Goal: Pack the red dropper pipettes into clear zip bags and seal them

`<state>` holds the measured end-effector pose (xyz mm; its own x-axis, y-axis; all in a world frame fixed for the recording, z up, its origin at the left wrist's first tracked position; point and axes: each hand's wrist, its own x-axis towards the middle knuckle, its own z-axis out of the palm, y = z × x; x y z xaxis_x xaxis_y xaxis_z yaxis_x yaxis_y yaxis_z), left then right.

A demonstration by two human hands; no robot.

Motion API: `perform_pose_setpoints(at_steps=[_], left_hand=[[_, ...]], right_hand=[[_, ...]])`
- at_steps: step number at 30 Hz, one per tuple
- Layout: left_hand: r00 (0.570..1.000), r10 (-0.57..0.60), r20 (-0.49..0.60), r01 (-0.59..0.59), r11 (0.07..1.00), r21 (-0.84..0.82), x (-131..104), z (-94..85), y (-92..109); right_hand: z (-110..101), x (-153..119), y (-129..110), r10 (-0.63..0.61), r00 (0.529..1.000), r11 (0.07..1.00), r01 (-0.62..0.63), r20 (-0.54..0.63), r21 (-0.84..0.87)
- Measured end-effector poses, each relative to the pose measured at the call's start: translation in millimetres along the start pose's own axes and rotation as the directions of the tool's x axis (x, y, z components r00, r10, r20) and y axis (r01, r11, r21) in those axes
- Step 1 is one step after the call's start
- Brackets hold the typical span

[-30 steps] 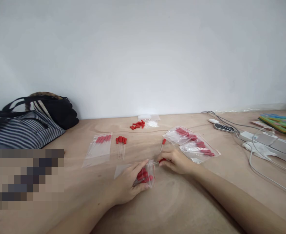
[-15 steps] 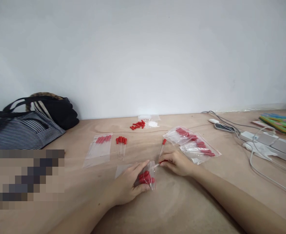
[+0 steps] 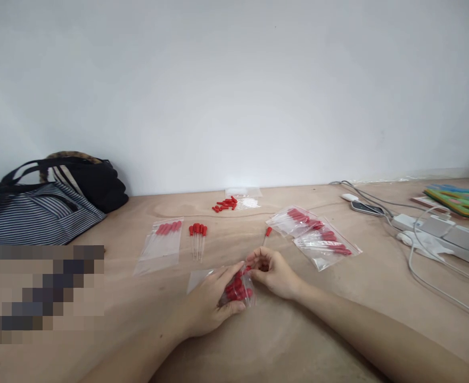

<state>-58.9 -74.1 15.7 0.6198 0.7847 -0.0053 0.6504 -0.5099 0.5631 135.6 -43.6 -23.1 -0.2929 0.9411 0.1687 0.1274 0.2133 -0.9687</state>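
My left hand [image 3: 210, 303] lies on a clear zip bag [image 3: 196, 277], pinning it to the table between thumb and fingers. Several red-bulbed droppers [image 3: 238, 290] show inside that bag. At the bag's right-hand mouth, my right hand [image 3: 274, 272] pinches a dropper by its red bulb [image 3: 247, 269], its stem inside the bag. Just beyond my right hand lies a single dropper [image 3: 268, 232]. A row of loose droppers [image 3: 198, 230] rests further back on the left, beside a bag of droppers [image 3: 160, 247].
Filled bags [image 3: 326, 242] overlap at the right. Loose red bulbs [image 3: 225, 204] and thin clear stems [image 3: 250, 202] lie near the wall. A striped bag [image 3: 58, 215] stands at the left; a phone [image 3: 367, 208], cables and a power strip [image 3: 442, 231] are on the right.
My right hand has moved left to the bag mouth, carrying the dropper, whose stem has slid in. My left hand has stayed on the bag.
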Motion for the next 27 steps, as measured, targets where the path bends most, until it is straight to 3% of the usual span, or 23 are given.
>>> perform_pose_setpoints(at_steps=[3, 6, 14, 18, 20, 22, 24, 26, 27], left_hand=[[1.000, -0.007, -0.001, 0.007, 1.000, -0.008, -0.5, 1.3, -1.6], [1.000, -0.001, -0.008, 0.001, 1.000, -0.018, -0.6, 2.0, -3.0], [0.998, 0.066, -0.019, -0.067, 0.997, -0.045, 1.9, 0.4, -0.6], [0.997, 0.070, -0.045, -0.072, 0.996, -0.051, 2.9, -0.7, -3.8], [0.997, 0.060, -0.041, -0.061, 0.997, -0.039, 2.2, -3.0, -5.3], [1.000, 0.014, -0.007, -0.014, 1.000, -0.015, 0.2, -6.5, -5.2], [0.998, -0.048, 0.036, 0.047, 0.999, 0.019, -2.5, -9.8, -3.5], [0.994, -0.097, 0.046, 0.095, 0.995, 0.039, -4.9, -12.1, -1.0], [0.993, -0.110, 0.043, 0.109, 0.993, 0.038, -5.6, -12.6, 0.2]], right_hand=[[5.1, 1.3, 0.0, 0.122, 0.992, 0.978, -0.115, -0.029, 0.172], [6.9, 2.3, -1.1, 0.169, 0.985, 0.971, -0.160, -0.035, 0.178], [22.1, 5.3, -3.0, 0.097, 0.980, 0.979, -0.125, -0.171, -0.160], [23.6, 7.3, -14.1, 0.054, 0.975, 0.884, -0.146, -0.214, -0.443], [8.6, 13.4, -17.0, -0.021, 0.984, 0.804, -0.088, -0.176, -0.588], [-16.0, 23.0, -15.9, -0.172, 0.979, 0.675, 0.037, -0.108, -0.737], [-43.0, 34.6, -11.9, -0.267, 0.964, 0.391, 0.106, -0.002, -0.914], [-64.3, 45.8, -7.7, -0.230, 0.951, 0.089, 0.231, 0.205, -0.969], [-71.4, 50.8, -6.3, -0.208, 0.939, 0.039, 0.288, 0.274, -0.957]])
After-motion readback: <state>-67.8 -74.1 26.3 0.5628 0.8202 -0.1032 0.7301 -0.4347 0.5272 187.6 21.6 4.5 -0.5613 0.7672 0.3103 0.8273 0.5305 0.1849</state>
